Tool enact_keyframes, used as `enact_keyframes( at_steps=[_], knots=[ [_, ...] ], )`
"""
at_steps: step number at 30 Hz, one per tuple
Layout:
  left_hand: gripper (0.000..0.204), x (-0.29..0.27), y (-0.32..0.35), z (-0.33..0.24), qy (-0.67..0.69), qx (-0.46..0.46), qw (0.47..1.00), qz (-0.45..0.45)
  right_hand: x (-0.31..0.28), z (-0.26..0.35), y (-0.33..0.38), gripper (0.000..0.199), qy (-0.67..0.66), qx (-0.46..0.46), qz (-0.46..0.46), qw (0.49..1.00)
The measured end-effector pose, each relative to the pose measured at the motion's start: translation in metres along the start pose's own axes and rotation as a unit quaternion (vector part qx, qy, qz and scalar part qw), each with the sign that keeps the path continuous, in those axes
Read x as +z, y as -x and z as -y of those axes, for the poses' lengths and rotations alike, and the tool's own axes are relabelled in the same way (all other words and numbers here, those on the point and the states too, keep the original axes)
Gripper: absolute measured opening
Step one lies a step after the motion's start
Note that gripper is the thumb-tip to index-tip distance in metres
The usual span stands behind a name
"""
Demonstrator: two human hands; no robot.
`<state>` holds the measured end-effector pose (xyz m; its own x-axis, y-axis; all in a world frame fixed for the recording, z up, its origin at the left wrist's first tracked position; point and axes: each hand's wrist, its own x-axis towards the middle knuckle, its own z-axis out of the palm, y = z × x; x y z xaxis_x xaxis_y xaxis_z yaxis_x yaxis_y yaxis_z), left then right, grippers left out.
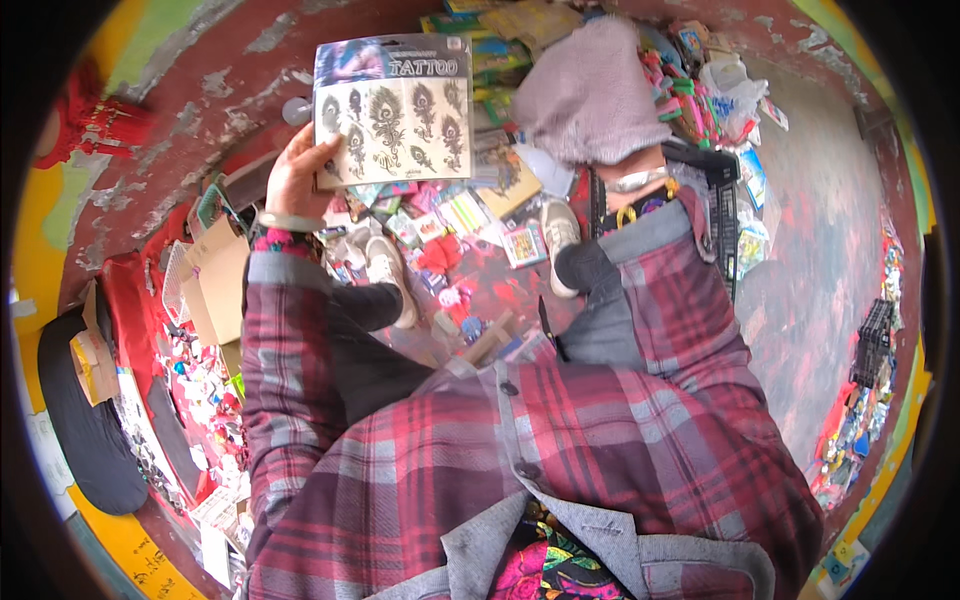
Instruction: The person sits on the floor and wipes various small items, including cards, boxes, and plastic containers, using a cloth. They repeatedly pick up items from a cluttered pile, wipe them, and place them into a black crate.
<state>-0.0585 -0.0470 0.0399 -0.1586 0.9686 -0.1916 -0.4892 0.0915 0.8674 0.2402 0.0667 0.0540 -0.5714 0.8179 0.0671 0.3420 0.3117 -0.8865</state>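
Observation:
A flat pack of temporary tattoos (420, 140) is held up at the far left, its sheet printed with dark peacock feathers below a dark header card. My left hand (297, 175) grips it by the left edge, thumb on the front. On the far right, a pale lilac cloth (580, 92) covers most of my right hand (643, 161). Only skin next to the bracelet shows there; the fingers are hidden under or behind the cloth, so their grip does not show.
Small colourful packaged goods (440, 225) lie heaped on the floor around my shoes (562, 245). A black crate (722, 180) stands beside my right forearm, a cardboard box (215, 285) beside my left. Another black crate (875, 340) sits by the right wall.

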Motion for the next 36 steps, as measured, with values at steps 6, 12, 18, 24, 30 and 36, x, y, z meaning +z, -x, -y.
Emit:
enact_keyframes(
  at_steps=[6, 12, 18, 24, 30, 36],
  knots=[
    [0.039, 0.015, 0.001, 0.011, 0.127, 0.135, 0.983, -0.004, 0.007, 0.035, -0.053, 0.027, 0.635, -0.187, 0.027, 0.749],
    [0.045, 0.042, -0.008, 0.02, 0.045, 0.089, 0.995, 0.019, 0.015, 0.027, -0.052, 0.018, 0.227, -0.207, -0.045, 0.951],
    [0.046, 0.047, 0.008, 0.006, 0.095, 0.014, 0.994, 0.062, 0.035, 0.005, -0.062, 0.019, 0.039, -0.144, -0.002, 0.989],
    [0.043, 0.039, 0.001, 0.029, 0.281, -0.012, 0.957, 0.063, 0.067, -0.118, -0.055, 0.039, 0.02, -0.192, 0.05, 0.98],
    [0.031, 0.038, 0.004, 0.037, 0.319, -0.069, 0.94, 0.096, 0.066, -0.072, -0.053, 0.033, 0.02, -0.187, 0.005, 0.982],
    [0.019, 0.025, 0.007, 0.023, 0.289, -0.02, 0.957, 0.002, 0.029, -0.023, -0.062, 0.043, -0.243, 0.103, -0.04, 0.964]
  ],
)
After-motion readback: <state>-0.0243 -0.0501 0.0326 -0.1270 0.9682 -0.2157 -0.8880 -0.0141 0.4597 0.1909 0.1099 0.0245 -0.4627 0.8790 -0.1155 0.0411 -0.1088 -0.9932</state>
